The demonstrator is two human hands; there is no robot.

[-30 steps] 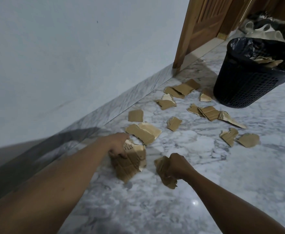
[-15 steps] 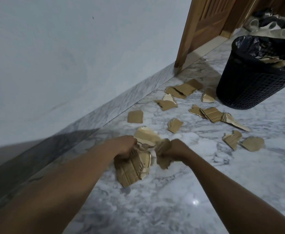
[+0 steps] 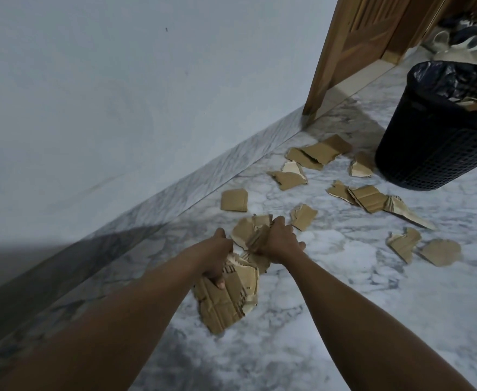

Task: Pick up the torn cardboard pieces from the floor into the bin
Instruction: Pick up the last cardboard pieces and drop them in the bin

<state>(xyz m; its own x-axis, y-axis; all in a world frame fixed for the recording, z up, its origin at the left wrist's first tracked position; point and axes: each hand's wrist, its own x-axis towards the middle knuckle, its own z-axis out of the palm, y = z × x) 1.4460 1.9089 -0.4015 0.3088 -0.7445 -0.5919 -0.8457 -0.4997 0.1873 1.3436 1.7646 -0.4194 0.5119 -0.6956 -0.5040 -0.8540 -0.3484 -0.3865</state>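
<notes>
1. The floor [image 3: 344, 320] is polished marble, white with grey veins, meeting a pale, smooth painted wall [image 3: 118, 80] along a marble skirting strip.
2. A wooden door frame [image 3: 341, 52] of warm brown, panelled timber stands at the top right.
3. The bin [image 3: 429, 153] is a round black plastic basket with a fine mesh wall and a glossy, crinkled black liner; it stands on the floor at the right, and cardboard scraps already show inside its rim.
4. The torn cardboard pieces [image 3: 316, 153] are flat, brown, ragged-edged scraps strewn over the marble between the skirting and the bin, some showing paler peeled layers.
5. A large creased sheet [image 3: 226, 300], corrugated and printed with dark marks, hangs from the left hand [image 3: 217, 258], whose fingers are closed tight around its upper edge.
6. The right hand [image 3: 279, 241] is clenched on a crumpled scrap [image 3: 255, 238] and presses down on a pale-edged piece lying on the floor, just beside the left hand.
</notes>
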